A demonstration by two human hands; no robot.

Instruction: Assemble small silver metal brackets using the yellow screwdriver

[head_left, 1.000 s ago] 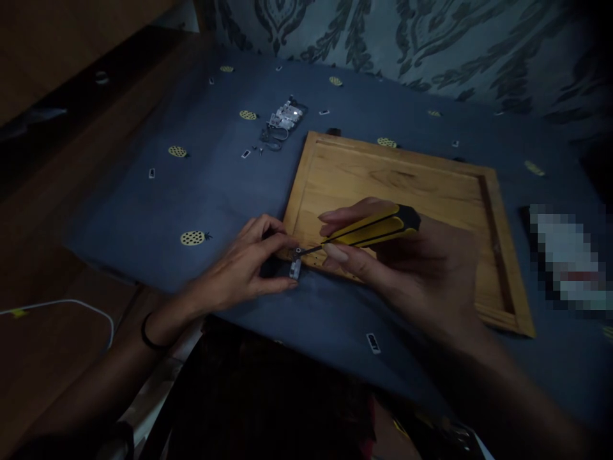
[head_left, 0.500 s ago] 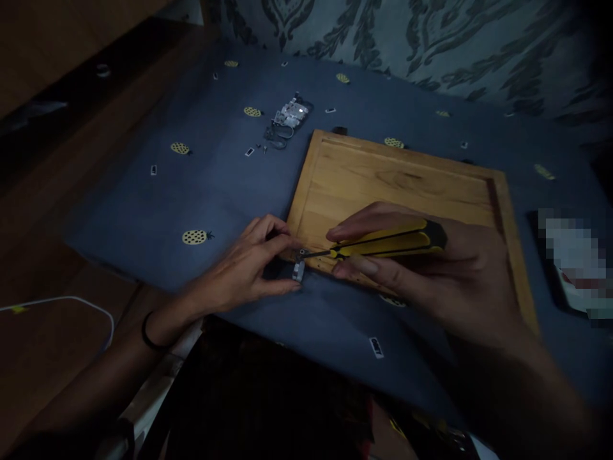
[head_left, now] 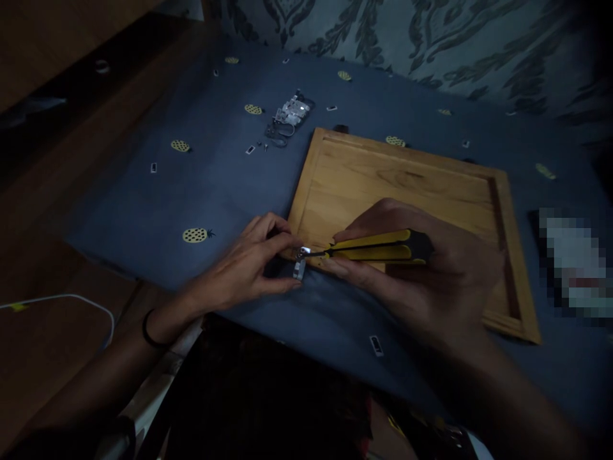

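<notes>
My left hand point(head_left: 246, 265) rests at the near left corner of a wooden board point(head_left: 354, 176). Its thumb and fingers pinch a small grey metal part point(head_left: 299, 269), too small to name its kind. My right hand point(head_left: 426, 294) grips a screwdriver point(head_left: 371, 248) by its yellow and black handle. The thin shaft points left, and its tip meets the upper end of the metal part, where a bright glint shows. Exactly how the tip sits there I cannot tell.
A cluster of metal parts point(head_left: 292, 112) with dark looped pieces lies behind the board's left side, tiny bits point(head_left: 263, 147) near it. A blue pineapple-print cloth point(head_left: 230, 191) covers the table. At the right lies a blurred-out object point(head_left: 575, 262). A white cable point(head_left: 71, 296) hangs at lower left.
My right hand has turned the screwdriver a little, and its handle end has shifted slightly left and down. The left hand keeps its hold on the metal part.
</notes>
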